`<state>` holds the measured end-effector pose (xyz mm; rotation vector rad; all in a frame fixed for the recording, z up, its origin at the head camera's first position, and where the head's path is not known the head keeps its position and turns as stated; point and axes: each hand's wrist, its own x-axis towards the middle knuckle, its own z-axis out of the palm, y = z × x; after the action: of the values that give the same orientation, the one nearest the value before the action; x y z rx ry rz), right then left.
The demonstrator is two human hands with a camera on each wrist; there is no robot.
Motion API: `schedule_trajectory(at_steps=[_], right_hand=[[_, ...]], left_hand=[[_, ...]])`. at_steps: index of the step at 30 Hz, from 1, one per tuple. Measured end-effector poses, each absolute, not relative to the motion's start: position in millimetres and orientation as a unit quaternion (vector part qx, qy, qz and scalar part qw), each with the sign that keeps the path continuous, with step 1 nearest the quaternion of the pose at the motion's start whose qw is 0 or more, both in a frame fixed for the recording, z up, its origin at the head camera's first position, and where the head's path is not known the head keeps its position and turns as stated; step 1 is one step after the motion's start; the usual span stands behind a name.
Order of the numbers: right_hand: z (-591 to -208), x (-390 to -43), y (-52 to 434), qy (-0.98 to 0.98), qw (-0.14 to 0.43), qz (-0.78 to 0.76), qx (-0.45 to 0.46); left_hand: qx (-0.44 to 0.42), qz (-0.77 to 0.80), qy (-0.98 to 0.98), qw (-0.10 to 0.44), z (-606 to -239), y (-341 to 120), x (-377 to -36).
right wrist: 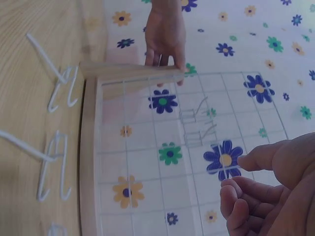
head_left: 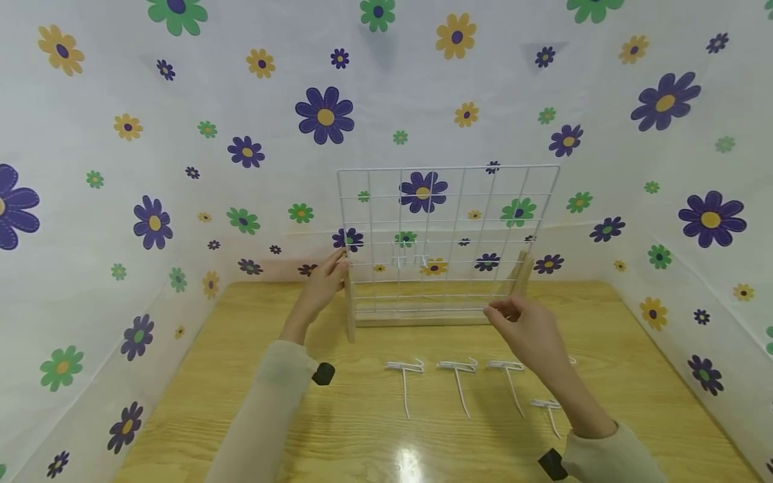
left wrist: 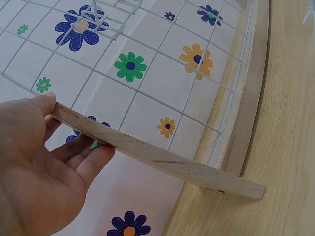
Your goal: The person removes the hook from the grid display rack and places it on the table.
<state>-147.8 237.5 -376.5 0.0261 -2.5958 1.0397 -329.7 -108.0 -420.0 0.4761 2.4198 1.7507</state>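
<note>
Head view: my left hand (head_left: 326, 276) grips the wooden upright (left wrist: 147, 153) at the left edge of the wire grid (head_left: 447, 241), which stands at the back of the tabletop (head_left: 241, 402). My right hand (head_left: 525, 329) hovers near it, fingers loosely curled, holding nothing I can see. Loose hooks (head_left: 459, 382) lie below; a careless reach could tip the grid.

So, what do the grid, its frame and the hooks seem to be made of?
Grid: thin metal wire, it seems, with a smooth white coating. Frame: pale unfinished wood, with visible grain. Hooks: bent white wire, probably coated metal like the grid.
</note>
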Motion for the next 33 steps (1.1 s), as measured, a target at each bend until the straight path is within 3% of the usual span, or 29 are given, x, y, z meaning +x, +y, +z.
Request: schedule_trajectory(at_steps=[33], right_hand=[[-375, -234, 169, -0.878, 0.231, 0.411, 0.077]], left_hand=[[0.160, 0.579, 0.797, 0.066, -417, -109, -331]])
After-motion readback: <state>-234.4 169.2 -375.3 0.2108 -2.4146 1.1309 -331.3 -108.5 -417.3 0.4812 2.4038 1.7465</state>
